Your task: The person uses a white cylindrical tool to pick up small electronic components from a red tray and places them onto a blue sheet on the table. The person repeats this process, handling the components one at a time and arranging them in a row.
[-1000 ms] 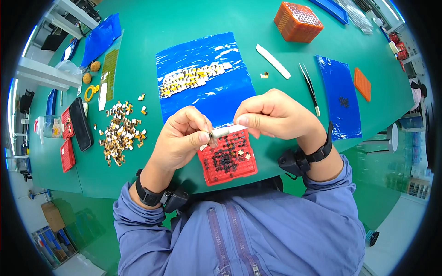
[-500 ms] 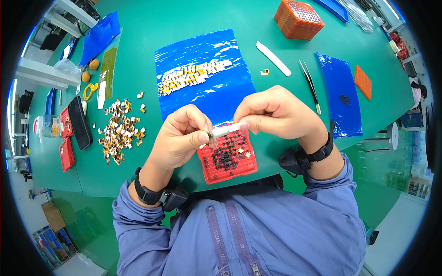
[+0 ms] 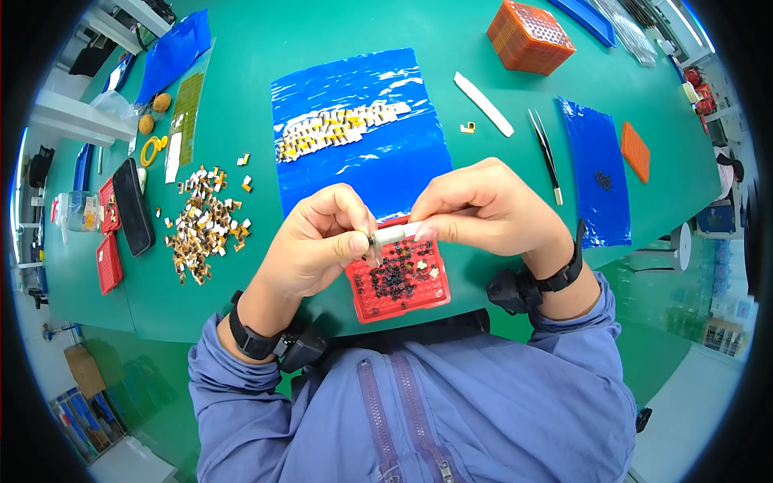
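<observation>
I hold a small pale tube (image 3: pixel 397 234) level between both hands, directly above the red tray (image 3: pixel 400 279) at the near edge of the desk (image 3: pixel 241 48). The right hand (image 3: pixel 483 211) pinches the tube's right portion between thumb and fingers, so that grip is narrow and closed on the tube. The left hand (image 3: pixel 318 241) meets the tube's left end with thumb and forefinger closed; something tiny and dark sits at that end, too small to identify.

Handling judgement:
- The tube looks light and stiff. A fingertip pinch along its length should carry it; squeezing harder adds nothing.
- Its surface appears smooth, so it could roll or slip between the pads. I judge the safest hold to be around the middle of the barrel, leaving the left end free.
- The tray just below the grip holds many small dark parts in a grid of holes. These look light and easily scattered, so the tray should not be knocked.

Beyond the grip lies a blue sheet (image 3: pixel 358 129) carrying a row of pale pieces. To the left of the left hand sits a loose pile of small tan parts (image 3: pixel 203 224). Tweezers (image 3: pixel 545 153) lie beyond the right hand, well apart.
</observation>
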The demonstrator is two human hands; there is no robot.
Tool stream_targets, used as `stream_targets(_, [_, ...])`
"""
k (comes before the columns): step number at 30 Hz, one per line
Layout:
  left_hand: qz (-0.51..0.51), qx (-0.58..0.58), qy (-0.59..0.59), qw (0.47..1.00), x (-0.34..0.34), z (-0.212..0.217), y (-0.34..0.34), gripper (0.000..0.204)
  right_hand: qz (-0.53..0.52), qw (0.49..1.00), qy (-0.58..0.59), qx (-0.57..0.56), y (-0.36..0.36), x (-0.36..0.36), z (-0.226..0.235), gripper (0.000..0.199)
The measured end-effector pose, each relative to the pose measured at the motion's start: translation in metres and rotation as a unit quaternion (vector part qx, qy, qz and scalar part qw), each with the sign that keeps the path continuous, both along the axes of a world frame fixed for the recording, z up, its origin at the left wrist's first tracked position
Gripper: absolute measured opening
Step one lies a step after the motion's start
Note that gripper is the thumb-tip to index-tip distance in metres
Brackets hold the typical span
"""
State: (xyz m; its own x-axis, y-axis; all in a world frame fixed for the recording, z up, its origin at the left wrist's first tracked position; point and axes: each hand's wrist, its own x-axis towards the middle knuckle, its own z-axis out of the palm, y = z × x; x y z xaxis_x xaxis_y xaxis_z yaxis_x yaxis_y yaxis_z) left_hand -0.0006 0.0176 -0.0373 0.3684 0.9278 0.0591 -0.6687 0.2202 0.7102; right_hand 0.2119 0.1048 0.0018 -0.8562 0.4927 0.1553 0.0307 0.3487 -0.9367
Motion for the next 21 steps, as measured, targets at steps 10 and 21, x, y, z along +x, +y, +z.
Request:
stream_targets(10, [0.003, -0.011, -0.009, 1.000, 0.000, 0.000, 0.000, 0.009, -0.001, 0.996, -0.019, -0.087, -0.004, -0.002, 0.003, 0.006])
stream_targets(21, [-0.012, -0.023, -0.012, 1.000, -0.003, 0.002, -0.002, 0.008, 0.013, 0.985, -0.106, -0.135, -0.004, -0.002, 0.017, 0.018])
